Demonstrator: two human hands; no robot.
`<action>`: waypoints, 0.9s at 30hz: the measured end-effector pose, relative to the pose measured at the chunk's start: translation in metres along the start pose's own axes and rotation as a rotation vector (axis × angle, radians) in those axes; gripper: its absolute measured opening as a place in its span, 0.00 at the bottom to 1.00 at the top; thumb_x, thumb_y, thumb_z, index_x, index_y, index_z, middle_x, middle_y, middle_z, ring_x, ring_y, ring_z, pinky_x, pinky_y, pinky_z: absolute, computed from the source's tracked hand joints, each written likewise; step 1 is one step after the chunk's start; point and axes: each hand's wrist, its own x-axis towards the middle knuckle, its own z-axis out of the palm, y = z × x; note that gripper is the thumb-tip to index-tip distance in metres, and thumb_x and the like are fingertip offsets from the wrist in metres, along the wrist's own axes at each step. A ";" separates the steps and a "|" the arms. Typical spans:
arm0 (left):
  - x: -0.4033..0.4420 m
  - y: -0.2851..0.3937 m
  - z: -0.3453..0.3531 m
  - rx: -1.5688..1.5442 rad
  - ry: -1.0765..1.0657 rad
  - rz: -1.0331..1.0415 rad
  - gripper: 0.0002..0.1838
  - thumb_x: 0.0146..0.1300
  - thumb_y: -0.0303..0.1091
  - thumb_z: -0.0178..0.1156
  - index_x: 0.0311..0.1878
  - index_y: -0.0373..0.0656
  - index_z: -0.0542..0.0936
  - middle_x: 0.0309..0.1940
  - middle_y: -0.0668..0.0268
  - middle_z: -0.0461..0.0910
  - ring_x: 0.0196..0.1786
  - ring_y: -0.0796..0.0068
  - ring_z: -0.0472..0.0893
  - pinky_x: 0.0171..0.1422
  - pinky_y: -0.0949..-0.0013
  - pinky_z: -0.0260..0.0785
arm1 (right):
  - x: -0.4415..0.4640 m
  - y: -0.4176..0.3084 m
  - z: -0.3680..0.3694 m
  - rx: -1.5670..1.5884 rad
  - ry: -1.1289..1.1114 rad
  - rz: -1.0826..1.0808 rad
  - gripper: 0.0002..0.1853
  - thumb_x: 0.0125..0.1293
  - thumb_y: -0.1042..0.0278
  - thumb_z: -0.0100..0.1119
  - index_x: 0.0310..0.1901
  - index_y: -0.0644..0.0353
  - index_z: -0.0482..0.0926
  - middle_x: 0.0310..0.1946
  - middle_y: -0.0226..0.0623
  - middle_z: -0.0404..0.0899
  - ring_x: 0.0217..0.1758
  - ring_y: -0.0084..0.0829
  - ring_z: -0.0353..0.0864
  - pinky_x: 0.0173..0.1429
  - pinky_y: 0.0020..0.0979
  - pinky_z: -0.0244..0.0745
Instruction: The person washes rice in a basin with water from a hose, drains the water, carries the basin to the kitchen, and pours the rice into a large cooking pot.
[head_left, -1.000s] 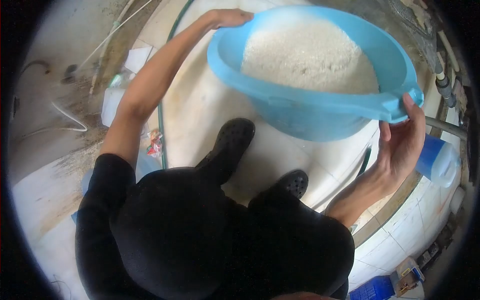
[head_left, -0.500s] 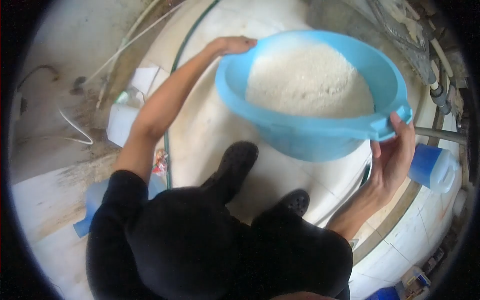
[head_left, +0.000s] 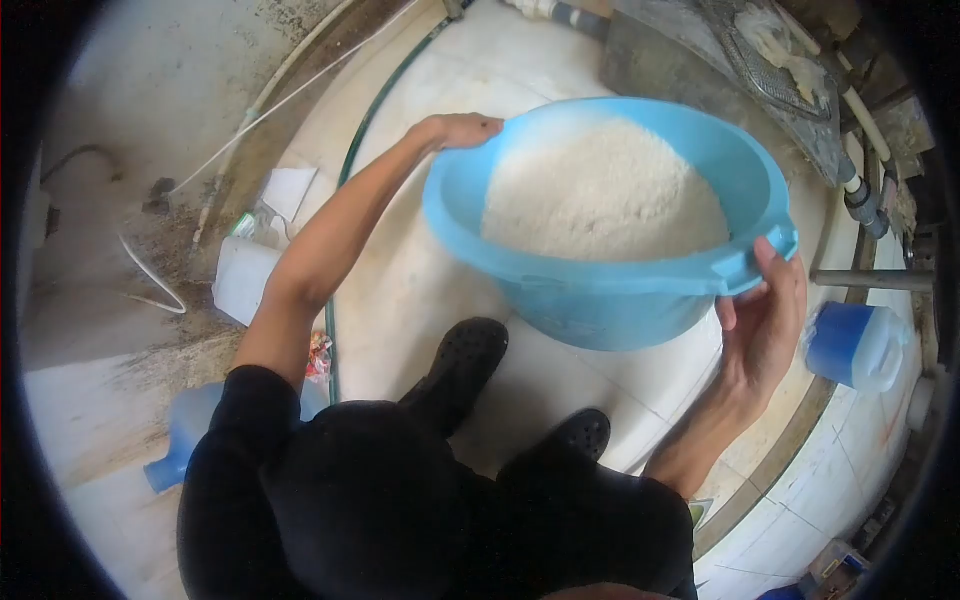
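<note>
Two bare hands held up one big, round, light blue plastic tub (head_left: 600,310). The left hand (head_left: 465,131) gripped the far left part of its rim. The right hand (head_left: 765,320) was curled around the handle on the right side, with the thumb on top and the fingers below. The tub was out in front of the person and tipped a bit toward them.

A big heap of small white grains (head_left: 610,195), a bit like rice, was already inside. So the filling looked done, at least for that heap, and the lifting looked done too, as the tub seemed to be off the floor. It had not been set down. I could not tell what else was left.

Under it was a pale tiled floor (head_left: 640,385), and two black shoes with little holes (head_left: 470,360) stood there, near the tub. A thin dark green hose (head_left: 376,110) ran along the left. Past it were a white plastic box (head_left: 245,278) and a see-through blue plastic jug (head_left: 190,425). On the right lay a clear jug with blue stuff in it (head_left: 845,345), just below a grey pipe (head_left: 870,278). The room looked old, with brown stains at the left.
</note>
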 end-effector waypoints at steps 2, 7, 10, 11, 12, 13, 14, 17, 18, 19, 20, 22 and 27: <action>0.000 0.001 0.004 -0.008 0.037 0.004 0.28 0.78 0.49 0.34 0.72 0.44 0.66 0.71 0.52 0.65 0.71 0.53 0.66 0.75 0.58 0.59 | 0.001 0.000 0.001 0.005 -0.014 -0.007 0.12 0.64 0.70 0.61 0.46 0.64 0.74 0.33 0.29 0.77 0.23 0.15 0.73 0.16 0.17 0.58; -0.006 0.003 0.000 0.004 0.034 0.028 0.28 0.78 0.49 0.34 0.72 0.44 0.66 0.70 0.52 0.67 0.70 0.54 0.68 0.74 0.59 0.59 | 0.003 0.000 0.004 0.036 -0.013 -0.009 0.11 0.65 0.69 0.61 0.45 0.64 0.75 0.32 0.29 0.77 0.23 0.14 0.72 0.16 0.17 0.57; -0.004 0.001 -0.002 -0.025 0.004 0.059 0.28 0.78 0.50 0.35 0.72 0.44 0.66 0.70 0.52 0.67 0.70 0.55 0.68 0.74 0.59 0.59 | 0.004 0.000 0.004 0.023 -0.026 -0.005 0.10 0.66 0.68 0.61 0.45 0.63 0.76 0.31 0.27 0.77 0.22 0.13 0.72 0.16 0.17 0.57; -0.005 0.002 -0.003 -0.010 0.002 0.063 0.28 0.78 0.50 0.35 0.72 0.44 0.66 0.70 0.52 0.67 0.70 0.56 0.68 0.74 0.59 0.60 | 0.004 0.000 0.003 0.023 -0.025 -0.006 0.10 0.66 0.68 0.61 0.45 0.63 0.76 0.31 0.27 0.77 0.22 0.13 0.72 0.16 0.17 0.57; 0.000 -0.004 -0.003 -0.009 0.001 0.064 0.28 0.78 0.50 0.35 0.72 0.44 0.66 0.70 0.52 0.67 0.70 0.56 0.68 0.74 0.59 0.60 | 0.004 0.000 0.002 0.014 -0.052 -0.008 0.11 0.66 0.68 0.61 0.45 0.63 0.76 0.31 0.27 0.77 0.22 0.13 0.72 0.16 0.17 0.57; 0.007 -0.011 -0.004 -0.012 -0.001 0.053 0.28 0.78 0.50 0.36 0.72 0.44 0.66 0.69 0.52 0.67 0.70 0.56 0.69 0.74 0.59 0.60 | 0.005 0.000 0.002 0.005 -0.081 -0.011 0.11 0.66 0.67 0.61 0.45 0.63 0.76 0.30 0.26 0.77 0.23 0.12 0.72 0.16 0.17 0.58; 0.015 -0.017 -0.005 -0.014 -0.002 0.042 0.28 0.78 0.50 0.36 0.72 0.45 0.66 0.69 0.53 0.68 0.69 0.57 0.69 0.73 0.59 0.61 | 0.005 0.000 0.003 0.005 -0.078 -0.015 0.11 0.66 0.67 0.61 0.45 0.63 0.76 0.30 0.26 0.77 0.23 0.12 0.72 0.16 0.17 0.58; -0.007 0.014 -0.004 0.049 0.027 0.003 0.27 0.78 0.49 0.36 0.72 0.46 0.67 0.69 0.53 0.68 0.69 0.56 0.70 0.73 0.59 0.61 | 0.007 -0.002 0.005 -0.044 -0.004 -0.026 0.12 0.67 0.66 0.61 0.46 0.63 0.76 0.30 0.26 0.77 0.22 0.12 0.72 0.16 0.17 0.58; -0.002 0.012 -0.005 0.051 0.026 0.007 0.27 0.78 0.49 0.36 0.72 0.46 0.67 0.69 0.53 0.68 0.69 0.56 0.70 0.73 0.59 0.61 | 0.007 -0.003 0.006 -0.047 -0.021 -0.020 0.12 0.67 0.66 0.61 0.46 0.63 0.76 0.30 0.26 0.77 0.22 0.12 0.72 0.17 0.17 0.58; 0.004 0.005 -0.006 0.009 0.006 -0.003 0.27 0.78 0.49 0.36 0.72 0.46 0.67 0.69 0.53 0.69 0.69 0.56 0.70 0.73 0.59 0.61 | 0.007 -0.003 0.006 -0.052 -0.038 -0.009 0.12 0.67 0.65 0.61 0.46 0.63 0.76 0.30 0.26 0.77 0.22 0.13 0.72 0.17 0.17 0.58; 0.010 -0.003 -0.005 -0.033 -0.016 -0.013 0.27 0.78 0.49 0.36 0.72 0.46 0.67 0.69 0.53 0.69 0.68 0.56 0.70 0.73 0.59 0.61 | 0.007 -0.002 0.007 -0.054 -0.032 -0.007 0.12 0.67 0.65 0.61 0.46 0.63 0.76 0.30 0.26 0.77 0.22 0.13 0.72 0.17 0.17 0.58; 0.005 0.002 -0.005 -0.030 -0.030 0.024 0.28 0.78 0.50 0.36 0.72 0.47 0.66 0.68 0.54 0.69 0.68 0.56 0.70 0.73 0.58 0.61 | 0.008 -0.002 0.008 -0.029 -0.030 -0.017 0.12 0.66 0.65 0.62 0.45 0.63 0.76 0.29 0.26 0.76 0.20 0.13 0.71 0.17 0.16 0.58; 0.010 -0.008 -0.011 0.072 -0.052 0.107 0.29 0.77 0.54 0.36 0.73 0.48 0.64 0.70 0.54 0.67 0.70 0.56 0.68 0.76 0.58 0.57 | 0.007 -0.002 0.008 -0.023 -0.011 -0.052 0.11 0.66 0.65 0.63 0.43 0.63 0.75 0.24 0.26 0.75 0.16 0.16 0.70 0.15 0.17 0.60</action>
